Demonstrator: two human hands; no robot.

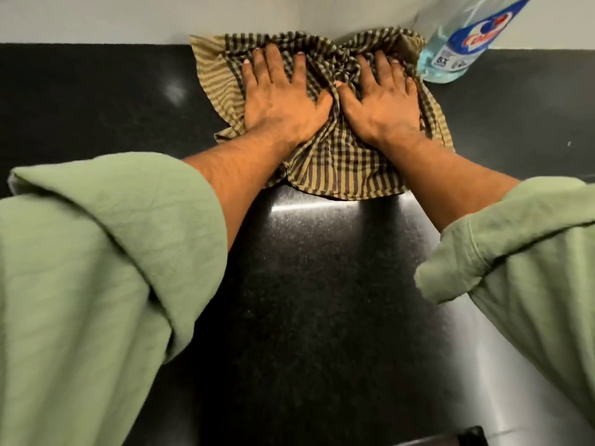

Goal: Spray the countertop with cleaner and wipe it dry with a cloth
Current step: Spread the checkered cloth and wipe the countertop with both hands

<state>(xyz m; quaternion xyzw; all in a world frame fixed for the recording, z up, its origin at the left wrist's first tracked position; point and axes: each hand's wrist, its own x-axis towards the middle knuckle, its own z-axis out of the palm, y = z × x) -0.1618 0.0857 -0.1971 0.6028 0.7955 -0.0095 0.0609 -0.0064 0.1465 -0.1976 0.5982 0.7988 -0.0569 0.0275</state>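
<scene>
The table is a slab of black polished stone, finely speckled, with a bright band of glare across its middle and a duller sheen toward the near right corner. Its far edge meets a pale, smooth wall.

Two loose green sleeves of soft, creased woven fabric fill the near corners, rolled back so that both forearms are bare.

The cloth lies against the far edge of the table, touching the wall. It is a thin cotton weave, tan with dark checks in the middle and plain stripes along its borders, bunched into deep folds between the hands and spread flatter to the left, with a wavy near hem.

The bottle stands at the far edge just to the right of the cloth, touching or almost touching its rim. It is clear rounded plastic holding pale blue liquid, with a blue, white and red label; its top is cut off by the frame.

The left hand lies flat on the cloth, palm down, its grip open with fingers fanned toward the wall. The right hand presses beside it in the same way, grip open and fingers spread over the crumpled folds, thumbs nearly meeting.
</scene>
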